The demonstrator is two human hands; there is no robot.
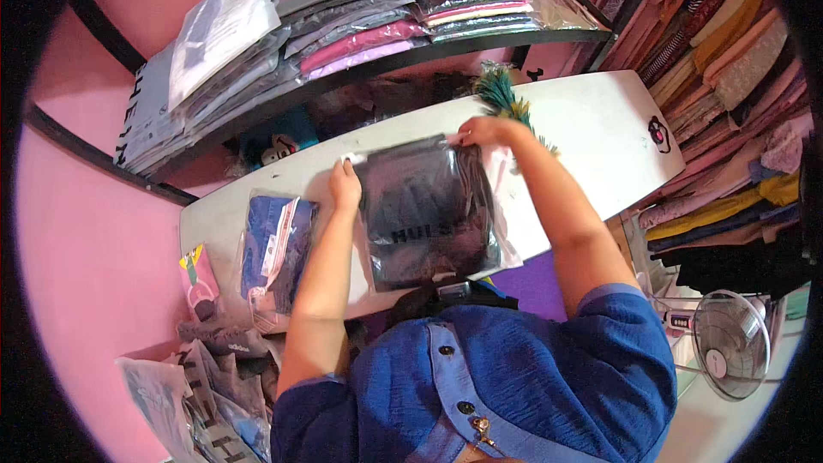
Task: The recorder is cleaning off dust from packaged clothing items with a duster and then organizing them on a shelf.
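A clear plastic garment bag [411, 263] with dark folded clothing inside lies on the white board [591, 122] in front of me. Dark lettering shows across its lower half. My left hand [346, 185] pinches the bag's far left corner, where a bit of white plastic pokes out past the fingers. At the far right corner, the fingers of my right hand [488, 132] grip the bag's edge. To the left of my left forearm lies a second clear bag [276, 244], holding blue folded clothing and a light strip.
Stacks of bagged clothes [360, 19] fill the shelf [450, 48] beyond the board. A green tufted duster [498, 93] lies near my right hand. Farther right are a black cord loop [658, 135], hanging garments [726, 77] and a fan [732, 344]. Packaging bags [218, 392] crowd the lower left.
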